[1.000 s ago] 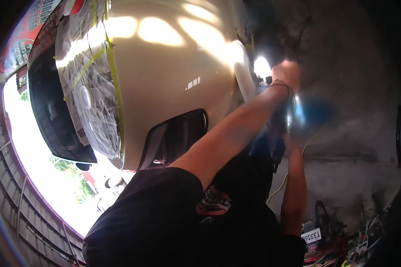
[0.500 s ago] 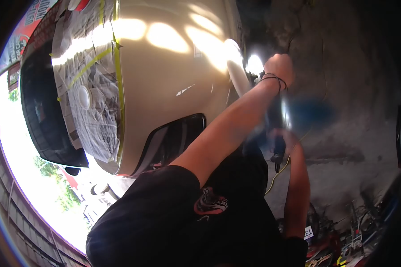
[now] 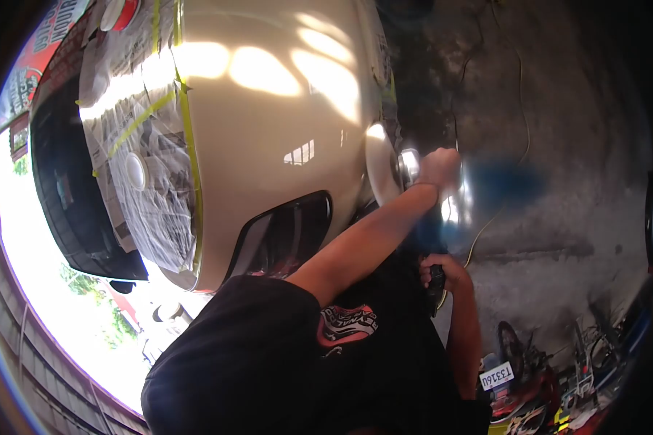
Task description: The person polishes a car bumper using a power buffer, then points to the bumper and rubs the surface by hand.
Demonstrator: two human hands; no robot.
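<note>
My left hand point(image 3: 439, 167) is closed around the front part of a power polisher point(image 3: 450, 209), whose shiny round head point(image 3: 408, 165) is at the curved bumper point(image 3: 381, 163) of a beige car point(image 3: 261, 138). I cannot tell whether head and bumper touch. Lower down and closer to my body, my right hand point(image 3: 446, 272) grips the tool's dark rear handle point(image 3: 435, 281). A blue smear covers part of the tool and the floor beyond it. The car's dark lamp point(image 3: 286, 232) lies left of my left forearm.
Newspaper and plastic sheeting point(image 3: 156, 217) edged with yellow-green tape point(image 3: 189, 138) cover the car's window area. On them rest a white round lid point(image 3: 136, 170) and a red-and-white tub point(image 3: 120, 14). A yellow cord point(image 3: 479, 235) crosses the concrete floor. Motorcycles point(image 3: 530, 391) stand at lower right.
Both hands have moved down in the view with the polisher, closer to my body. The head has shifted down along the bumper, and my view has tilted slightly.
</note>
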